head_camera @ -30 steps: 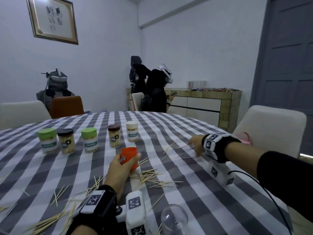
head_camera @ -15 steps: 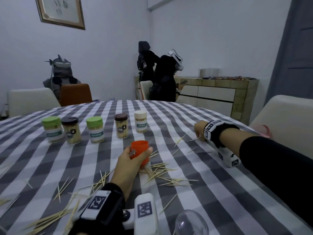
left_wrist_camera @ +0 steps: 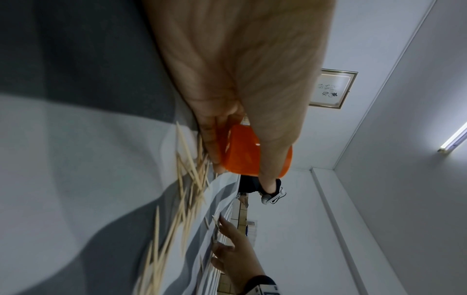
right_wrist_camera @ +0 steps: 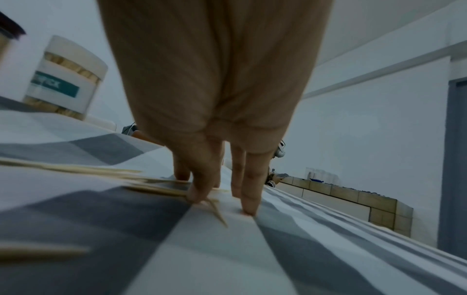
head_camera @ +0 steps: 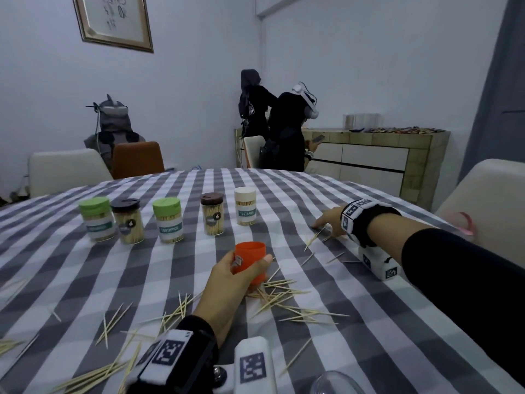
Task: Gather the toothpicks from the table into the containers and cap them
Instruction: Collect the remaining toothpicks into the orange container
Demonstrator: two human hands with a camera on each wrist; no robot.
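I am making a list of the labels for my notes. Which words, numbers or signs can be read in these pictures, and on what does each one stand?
"TOOTHPICK": white-capped jar, on its teal label.
"TOOTHPICK": right green-capped jar, on its label.
Left green-capped jar: its label is too blurred to read.
Two dark-capped jars: a round dark mark, no readable words.
Framed picture: brush-like marks, unreadable.
Wrist bands: square coded markers, no words.
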